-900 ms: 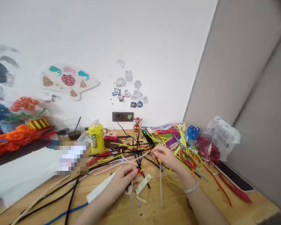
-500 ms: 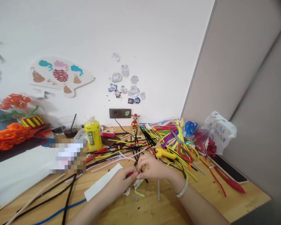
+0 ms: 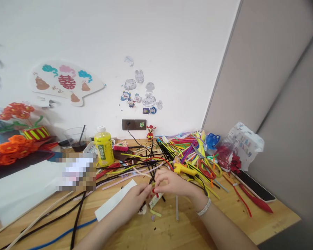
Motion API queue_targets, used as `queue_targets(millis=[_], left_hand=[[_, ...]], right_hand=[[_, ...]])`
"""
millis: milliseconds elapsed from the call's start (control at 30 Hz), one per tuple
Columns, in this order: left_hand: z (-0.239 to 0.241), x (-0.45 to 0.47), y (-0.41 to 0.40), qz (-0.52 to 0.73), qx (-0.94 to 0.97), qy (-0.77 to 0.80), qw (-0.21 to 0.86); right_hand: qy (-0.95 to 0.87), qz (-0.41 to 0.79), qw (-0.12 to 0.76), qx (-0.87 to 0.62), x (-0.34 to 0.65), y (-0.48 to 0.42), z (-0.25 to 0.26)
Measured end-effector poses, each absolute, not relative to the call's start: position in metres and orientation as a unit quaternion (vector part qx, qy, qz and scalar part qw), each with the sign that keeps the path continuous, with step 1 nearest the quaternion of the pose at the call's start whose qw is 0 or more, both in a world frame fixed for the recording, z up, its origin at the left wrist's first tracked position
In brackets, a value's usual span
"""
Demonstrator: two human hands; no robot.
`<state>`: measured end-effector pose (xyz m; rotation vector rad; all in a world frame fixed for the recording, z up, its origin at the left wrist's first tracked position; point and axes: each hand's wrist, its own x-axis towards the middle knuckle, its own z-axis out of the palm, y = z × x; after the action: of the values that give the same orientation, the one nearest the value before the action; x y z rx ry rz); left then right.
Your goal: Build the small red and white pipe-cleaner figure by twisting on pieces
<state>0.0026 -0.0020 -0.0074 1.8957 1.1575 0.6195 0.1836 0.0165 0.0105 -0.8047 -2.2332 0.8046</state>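
Right hand: yours (image 3: 170, 183) had its thumb and forefinger pinching a small red piece (image 3: 157, 195), wrist angled in from the right, a sparkling bracelet (image 3: 204, 207) around it.
Left hand: yours (image 3: 138, 195) had thumb and forefinger close together just beside the red piece; whether they gripped it too could not be told.
Red piece: it sat between your two hands, above the middle of the wooden table (image 3: 195, 229), partly hidden by your fingers.
Under your fingers: a pale printed strip (image 3: 154, 201) lay on the wood, with a yellow-green scrap (image 3: 155, 213) near it.
White paper strip: it (image 3: 114, 203) lay slantwise beside your left forearm, near the end of a blue stem (image 3: 67, 237).
Yellow tool: it (image 3: 185, 169) lay beyond your right hand; a translucent stick (image 3: 176, 208) lay nearer you.
Fuzzy stems: a many-coloured heap (image 3: 177, 144) spread toward the wall, scissors (image 3: 197, 152) lying on it.
Bottle: yellow, it (image 3: 104, 150) stood upright to the left of the heap.
Figurine: red-hatted, it (image 3: 150, 134) stood against the wall near the socket (image 3: 134, 124).
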Motion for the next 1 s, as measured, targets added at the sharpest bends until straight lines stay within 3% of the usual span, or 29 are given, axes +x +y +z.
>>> queue_targets(millis=[167,333,500,1000], left_hand=[[-0.012,-0.003,0.004,0.329,0.663,0.459,0.491],[-0.023,0.004,0.006,0.396,0.640,0.429,0.499],[-0.025,0.012,0.004,0.454,0.608,0.378,0.530],[-0.016,0.017,0.000,0.458,0.590,0.372,0.551]], right_hand=[[-0.724,0.366,0.448,-0.374,0.181,0.022,0.007],[-0.588,0.431,0.561,-0.393,0.165,0.021,-0.006],[-0.546,0.447,0.591,-0.390,0.149,0.009,-0.009],[-0.522,0.429,0.619,-0.400,0.143,0.007,-0.018]])
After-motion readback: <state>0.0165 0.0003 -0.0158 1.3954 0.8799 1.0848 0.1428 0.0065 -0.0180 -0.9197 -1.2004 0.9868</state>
